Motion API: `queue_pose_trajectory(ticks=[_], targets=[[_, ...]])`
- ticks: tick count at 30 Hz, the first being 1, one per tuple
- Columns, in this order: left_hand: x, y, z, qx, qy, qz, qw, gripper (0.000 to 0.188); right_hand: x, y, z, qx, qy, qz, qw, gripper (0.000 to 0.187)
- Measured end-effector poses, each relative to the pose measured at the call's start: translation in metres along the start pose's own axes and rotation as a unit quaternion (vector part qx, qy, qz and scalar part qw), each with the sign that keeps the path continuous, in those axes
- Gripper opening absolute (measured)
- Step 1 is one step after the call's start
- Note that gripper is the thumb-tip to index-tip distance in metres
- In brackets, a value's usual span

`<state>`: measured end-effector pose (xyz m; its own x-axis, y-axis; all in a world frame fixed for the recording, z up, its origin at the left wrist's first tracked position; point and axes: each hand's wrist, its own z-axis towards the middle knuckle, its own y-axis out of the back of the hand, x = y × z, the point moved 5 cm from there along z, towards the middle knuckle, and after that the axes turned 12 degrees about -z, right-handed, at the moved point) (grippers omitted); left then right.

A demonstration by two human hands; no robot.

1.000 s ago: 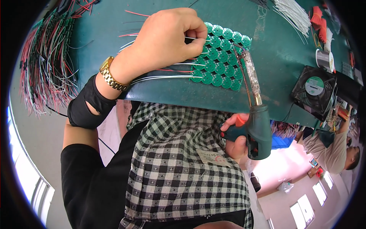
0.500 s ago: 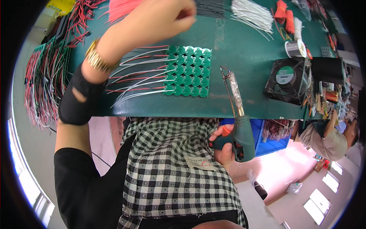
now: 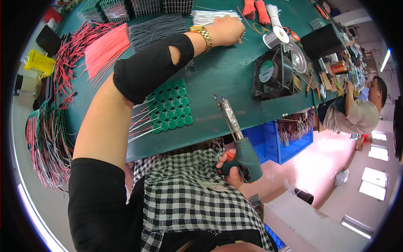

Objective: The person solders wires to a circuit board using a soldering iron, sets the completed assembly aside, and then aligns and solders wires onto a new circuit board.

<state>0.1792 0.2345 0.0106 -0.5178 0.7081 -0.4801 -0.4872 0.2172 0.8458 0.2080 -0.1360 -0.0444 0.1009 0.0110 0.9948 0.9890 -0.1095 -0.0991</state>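
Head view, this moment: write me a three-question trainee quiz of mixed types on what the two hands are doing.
1. True or false: the right hand grips the soldering gun by its dark green handle, tip pointing up over the table edge.
2. Which does the left hand reach? A) the black fan B) the bundle of white wires C) the pink wires
3. Fill in: the green circuit boards lie on the green table under the person's left ____.

Key: 1 true; 2 B; 3 forearm.
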Motion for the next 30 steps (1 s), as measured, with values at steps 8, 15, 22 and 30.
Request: queue_pose_trajectory(ticks=[8,15,22,30], targets=[[-0.001,0.014,-0.021,-0.079,-0.120,0.094,0.985,0.011,-0.009,0.007,-0.003,-0.069,0.047,0.066,0.994,0.049],[-0.034,0.130,-0.135,-0.115,-0.156,-0.038,0.980,0.009,-0.001,-0.002,0.019,-0.011,-0.036,0.124,0.992,0.054],[0.006,0.105,-0.259,-0.103,0.150,-0.115,0.976,0.006,0.015,-0.043,0.050,0.108,-0.031,0.037,0.993,0.056],[0.011,0.078,-0.275,-0.164,0.110,-0.224,0.954,0.006,0.012,-0.056,0.048,0.113,-0.080,-0.032,0.990,0.057]])
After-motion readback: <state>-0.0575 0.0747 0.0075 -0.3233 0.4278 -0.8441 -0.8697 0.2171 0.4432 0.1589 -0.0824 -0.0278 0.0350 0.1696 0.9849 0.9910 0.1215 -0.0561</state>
